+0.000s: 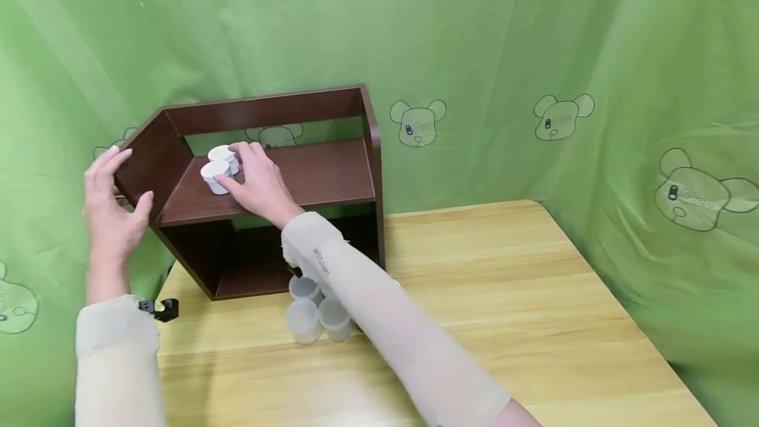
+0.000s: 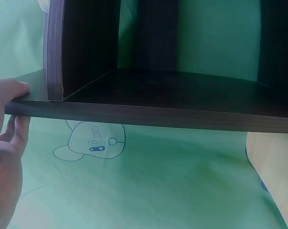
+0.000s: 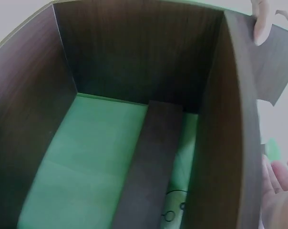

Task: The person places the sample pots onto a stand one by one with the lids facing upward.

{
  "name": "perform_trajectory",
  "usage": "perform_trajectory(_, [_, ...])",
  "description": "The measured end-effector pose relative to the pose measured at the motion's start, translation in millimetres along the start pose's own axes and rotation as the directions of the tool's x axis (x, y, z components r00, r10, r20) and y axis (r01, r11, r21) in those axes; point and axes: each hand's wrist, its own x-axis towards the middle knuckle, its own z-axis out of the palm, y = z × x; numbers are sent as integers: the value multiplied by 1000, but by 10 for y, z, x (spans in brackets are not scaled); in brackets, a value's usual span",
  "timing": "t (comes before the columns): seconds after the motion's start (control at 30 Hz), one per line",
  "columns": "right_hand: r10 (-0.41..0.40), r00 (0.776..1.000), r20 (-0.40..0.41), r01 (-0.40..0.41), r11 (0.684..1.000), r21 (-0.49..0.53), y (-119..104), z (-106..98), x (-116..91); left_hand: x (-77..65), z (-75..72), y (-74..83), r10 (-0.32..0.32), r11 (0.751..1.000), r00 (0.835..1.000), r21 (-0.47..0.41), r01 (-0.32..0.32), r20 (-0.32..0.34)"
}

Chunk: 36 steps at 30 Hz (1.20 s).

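Observation:
Two small white round jars (image 1: 215, 175) stand close together near the left end of the upper shelf of a dark brown desk shelf (image 1: 320, 170). My right hand (image 1: 261, 183) reaches in from the right, its thumb against the nearer jar and its fingertips at the farther one; the finger contact is partly hidden. Only a bit of white jar (image 3: 264, 119) shows past the panel in the right wrist view. My left hand (image 1: 115, 216) grips the front edge of the left side panel, thumb on one face and fingers on the other, as the left wrist view (image 2: 10, 129) shows.
Several frosted cups (image 1: 303, 321) stand on the wooden table (image 1: 504, 295) before the lower compartment, partly behind my right forearm. A green bear-print curtain (image 1: 462, 38) hangs behind and beside the table. The desk shelf's right side panel (image 1: 373, 150) rises beyond my right arm.

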Motion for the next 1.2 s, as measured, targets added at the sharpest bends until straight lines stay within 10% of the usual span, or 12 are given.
perform_trajectory(0.63, [-215, 971, 103, 204, 973, 110, 449, -977, -1137, -20, -42, 79, -9, 1000, 1000, -23, 9, 20])
perform_trajectory(1.2, [-15, 980, 198, -11, 992, 126, 1451, -1214, -2073, -8, -77, 101, -2, 1000, 999, 4, 2, 39])
